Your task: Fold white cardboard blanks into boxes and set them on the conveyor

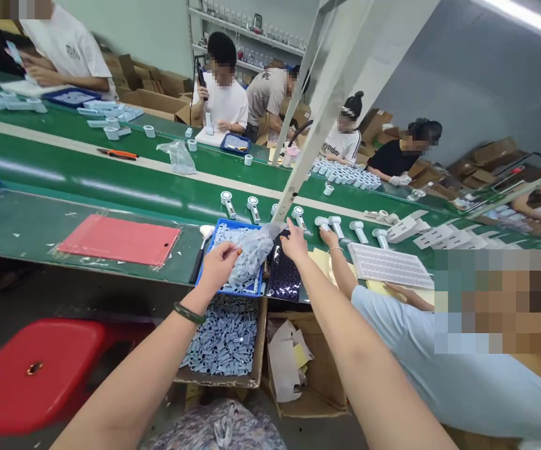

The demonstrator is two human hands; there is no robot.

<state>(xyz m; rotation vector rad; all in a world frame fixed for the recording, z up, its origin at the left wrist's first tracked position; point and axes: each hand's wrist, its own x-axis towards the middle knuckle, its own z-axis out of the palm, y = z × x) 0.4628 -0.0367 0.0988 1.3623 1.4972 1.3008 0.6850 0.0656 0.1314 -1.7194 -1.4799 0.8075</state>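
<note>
A clear plastic bag (250, 257) full of small light-blue parts rests on a blue tray (221, 226) at the bench edge. At the bag's left side is my left hand (222, 265), its fingers curled and thumb and fingertips together. Whatever they pinch is too small to make out. My right hand (294, 244) reaches to the bag's gathered upper right end, which it appears to grip between thumb and fingers. More light-blue parts lie loose in the tray under the bag. Beside the tray, below my right hand, lies a dark glossy sheet (283, 275).
Below the bench stand a carton of light-blue parts (226, 337) and a carton with paper scraps (321, 369). A slanted metal post (305, 147) rises ahead. Handheld fan-like units (252, 209) line the green belt (157, 194). Left are a red mat (117, 239) and stool (40, 369); a co-worker (406, 350) sits close right.
</note>
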